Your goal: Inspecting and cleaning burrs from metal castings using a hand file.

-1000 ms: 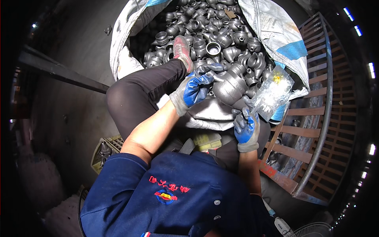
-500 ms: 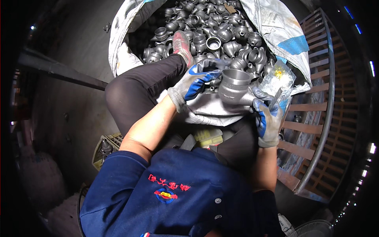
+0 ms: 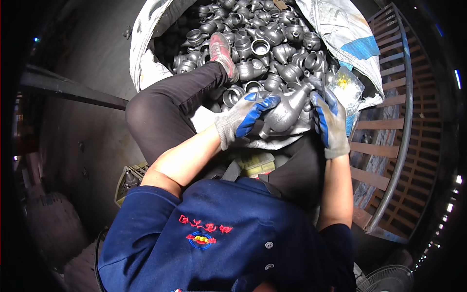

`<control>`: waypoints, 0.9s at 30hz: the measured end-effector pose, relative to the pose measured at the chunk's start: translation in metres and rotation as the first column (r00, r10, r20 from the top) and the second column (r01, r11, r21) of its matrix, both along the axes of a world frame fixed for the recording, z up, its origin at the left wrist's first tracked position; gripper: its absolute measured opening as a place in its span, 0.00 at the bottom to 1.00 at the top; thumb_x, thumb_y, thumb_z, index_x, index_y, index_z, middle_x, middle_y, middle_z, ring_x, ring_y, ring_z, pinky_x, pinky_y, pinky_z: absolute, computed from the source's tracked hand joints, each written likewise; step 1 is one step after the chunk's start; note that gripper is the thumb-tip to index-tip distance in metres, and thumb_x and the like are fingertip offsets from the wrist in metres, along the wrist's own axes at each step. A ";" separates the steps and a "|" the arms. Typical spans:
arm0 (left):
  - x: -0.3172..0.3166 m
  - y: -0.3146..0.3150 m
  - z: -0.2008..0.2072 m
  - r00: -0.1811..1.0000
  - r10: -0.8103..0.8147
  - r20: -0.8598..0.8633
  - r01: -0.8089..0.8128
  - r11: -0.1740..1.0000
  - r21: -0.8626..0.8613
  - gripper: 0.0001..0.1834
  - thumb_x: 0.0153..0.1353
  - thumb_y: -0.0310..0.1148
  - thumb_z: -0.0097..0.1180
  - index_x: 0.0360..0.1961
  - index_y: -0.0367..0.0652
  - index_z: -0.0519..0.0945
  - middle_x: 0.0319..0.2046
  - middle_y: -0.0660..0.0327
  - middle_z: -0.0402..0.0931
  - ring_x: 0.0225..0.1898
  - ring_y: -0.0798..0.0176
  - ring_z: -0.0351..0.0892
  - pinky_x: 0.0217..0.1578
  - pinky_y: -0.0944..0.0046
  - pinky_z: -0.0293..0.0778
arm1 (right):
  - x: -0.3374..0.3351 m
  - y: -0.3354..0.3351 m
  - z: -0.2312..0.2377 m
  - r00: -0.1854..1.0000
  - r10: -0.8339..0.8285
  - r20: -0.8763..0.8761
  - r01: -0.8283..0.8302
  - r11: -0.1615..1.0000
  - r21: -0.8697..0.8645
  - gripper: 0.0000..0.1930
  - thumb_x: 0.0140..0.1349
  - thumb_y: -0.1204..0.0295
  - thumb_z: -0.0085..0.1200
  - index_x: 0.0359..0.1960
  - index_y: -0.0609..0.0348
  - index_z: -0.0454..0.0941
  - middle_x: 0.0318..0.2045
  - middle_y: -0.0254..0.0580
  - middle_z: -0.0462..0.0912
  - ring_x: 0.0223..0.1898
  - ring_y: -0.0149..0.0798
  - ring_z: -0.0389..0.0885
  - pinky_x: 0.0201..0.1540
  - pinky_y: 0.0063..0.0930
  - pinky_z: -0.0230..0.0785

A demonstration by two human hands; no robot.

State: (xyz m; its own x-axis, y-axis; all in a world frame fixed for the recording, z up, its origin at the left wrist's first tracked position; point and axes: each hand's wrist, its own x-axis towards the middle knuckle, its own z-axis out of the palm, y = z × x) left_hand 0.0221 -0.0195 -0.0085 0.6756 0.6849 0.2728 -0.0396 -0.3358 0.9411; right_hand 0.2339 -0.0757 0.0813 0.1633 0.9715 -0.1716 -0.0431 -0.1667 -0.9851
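Observation:
A grey plastic pipe fitting (image 3: pixel 283 116), bulbous with a tapering spout, lies tilted in front of me, its spout pointing up to the right. My left hand (image 3: pixel 250 116), in a grey glove with blue coating, grips its rounded body from the left. My right hand (image 3: pixel 332 119), gloved alike, is beside the spout with its fingers closed round a thin, dark, blade-like tool (image 3: pixel 323 86). Most of that tool is hidden by the fingers. Beyond both hands, a large white woven sack (image 3: pixel 148 63) holds a heap of similar grey fittings (image 3: pixel 260 47).
My leg reaches into the sack, ending in a red shoe (image 3: pixel 221 51). A clear plastic bag (image 3: pixel 346 87) hangs at the sack's right edge. A slatted metal rack (image 3: pixel 406 121) stands to the right. Left are a metal bar (image 3: pixel 78 90) and a yellowish crate (image 3: pixel 121 187). A fan (image 3: pixel 386 282) is lower right.
The fitting has turned over: its wide threaded mouth faced up before, and now its spout points up right. My left hand has shifted slightly nearer me; my right hand has come off the spout.

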 end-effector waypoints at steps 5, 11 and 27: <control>-0.005 -0.010 0.041 0.954 0.014 0.299 -0.059 0.988 0.144 0.20 0.60 0.32 0.48 0.54 0.39 0.69 0.47 0.52 0.71 0.49 0.58 0.73 0.47 0.63 0.71 | -0.018 -0.040 -0.014 0.999 -0.043 0.011 0.041 0.986 0.160 0.24 0.65 0.64 0.43 0.60 0.63 0.61 0.29 0.29 0.75 0.19 0.14 0.56 0.22 0.08 0.48; -0.014 -0.006 0.049 0.994 0.086 0.067 -0.079 0.991 -0.104 0.17 0.58 0.26 0.51 0.49 0.38 0.72 0.42 0.57 0.72 0.46 0.64 0.74 0.44 0.65 0.72 | -0.033 -0.059 -0.011 0.983 0.065 0.170 -0.064 0.998 -0.012 0.22 0.61 0.78 0.42 0.59 0.63 0.64 0.29 0.27 0.74 0.19 0.13 0.56 0.19 0.07 0.48; -0.011 -0.002 0.069 0.990 0.083 0.116 0.011 0.767 -0.642 0.19 0.49 0.26 0.59 0.44 0.35 0.74 0.43 0.58 0.76 0.45 0.64 0.75 0.49 0.67 0.68 | -0.044 -0.050 -0.013 0.927 -0.047 0.373 -0.042 0.973 0.226 0.18 0.54 0.82 0.49 0.49 0.65 0.73 0.38 0.48 0.78 0.37 0.35 0.77 0.41 0.28 0.70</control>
State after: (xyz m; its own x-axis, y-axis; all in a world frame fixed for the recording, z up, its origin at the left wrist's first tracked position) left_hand 0.0110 -0.0219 0.0609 0.6376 0.7547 -0.1547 -0.1762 0.3383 0.9244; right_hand 0.1902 -0.1256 0.0684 0.1746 0.9765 0.1263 0.3349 0.0618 -0.9402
